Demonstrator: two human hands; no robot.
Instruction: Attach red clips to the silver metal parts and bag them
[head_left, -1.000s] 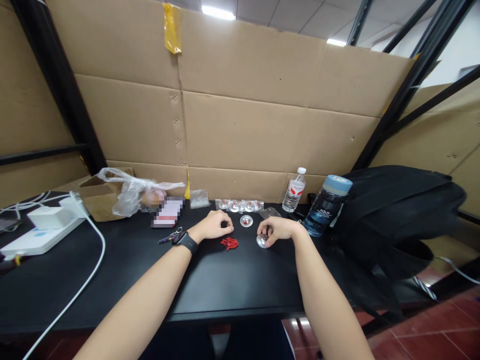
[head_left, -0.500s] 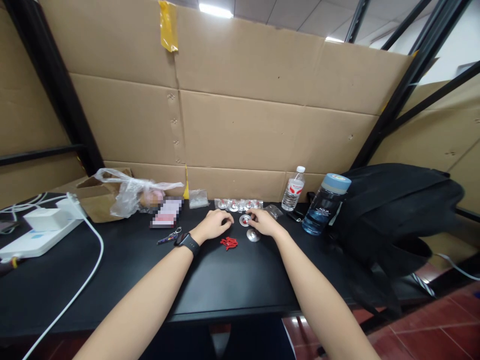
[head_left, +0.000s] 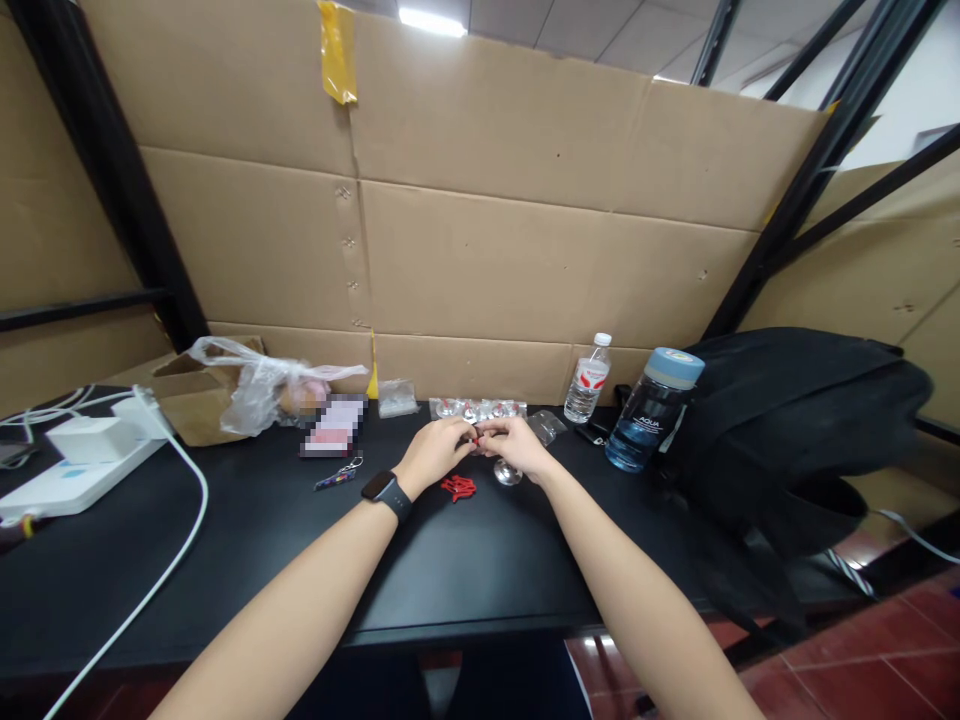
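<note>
My left hand [head_left: 436,452], with a black smartwatch [head_left: 387,492] on the wrist, meets my right hand [head_left: 517,446] over the black table. Both sets of fingers are closed around a small round silver disc with a red bit [head_left: 476,439] at it, mostly hidden by the fingers. Just below my right hand lies another shiny silver disc [head_left: 508,472]. A little pile of red plastic pieces [head_left: 458,487] rests on the table in front of the hands. Behind them runs a row of silver discs with red bits in clear packaging [head_left: 496,409].
To the right stand a clear water bottle [head_left: 587,380], a blue-lidded bottle [head_left: 652,410] and a black backpack [head_left: 795,430]. Leftward are a keychain [head_left: 339,474], a blurred-out phone-like item [head_left: 334,425], a plastic bag [head_left: 262,385] and a white power strip [head_left: 82,465]. Cardboard [head_left: 480,270] walls the back.
My left hand has moved right and its fingers have closed beside my right hand's. My right hand has shifted slightly left with the disc, which the fingers now mostly cover.
</note>
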